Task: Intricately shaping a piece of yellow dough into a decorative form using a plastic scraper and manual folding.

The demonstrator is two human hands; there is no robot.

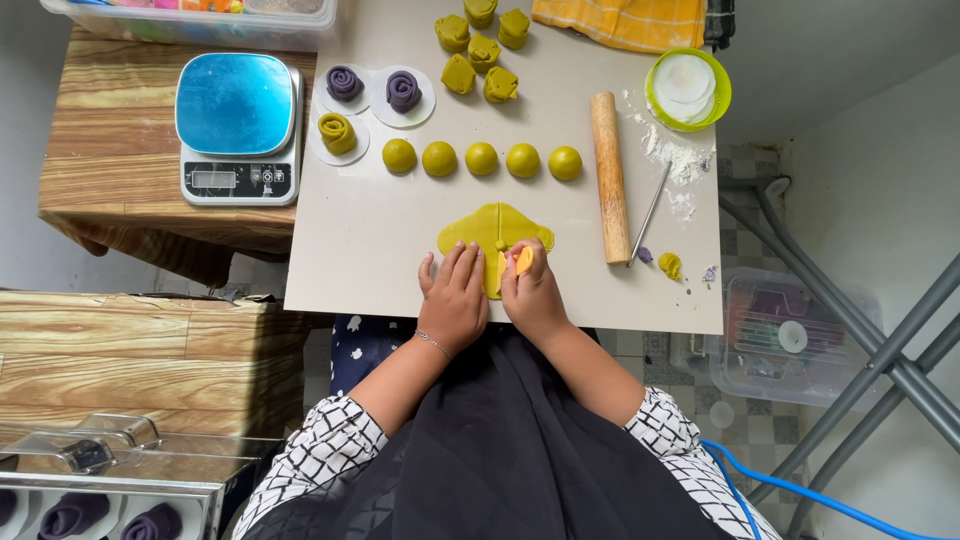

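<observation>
**Hands on the flattened dough**

Left hand (454, 297) lies flat, fingers together and stretched out, on the near left part of the dough sheet (478, 228), a yellow-green flattened piece at the near middle of the board (370, 250). The right hand (533, 290) pinches a small orange cutter (524, 260) between thumb and fingers, its edge down on the dough just beside the left hand. Cut lines run across the sheet, one down the middle between the two hands.

Beyond the sheet, five dough balls (481, 159) sit in a row, all well apart from the hands. Farther off, a cluster of folded green pieces (480, 52) lies near the far edge. To the far left, two purple rolled roses (373, 88) and a green rose (337, 132) rest on white paper rounds. A rolling pin (609, 176) lies to the right of the sheet, pointing near to far, with a thin metal rod (650, 212) just beside it and dough scraps (668, 264) near its near end. Loose flour (680, 160) is spread beyond the rod, under a green bowl (688, 88) of white rounds. A scale (239, 125) with a blue top stands on a wooden table left of the board. A yellow cloth (620, 22) lies at the far edge.
</observation>
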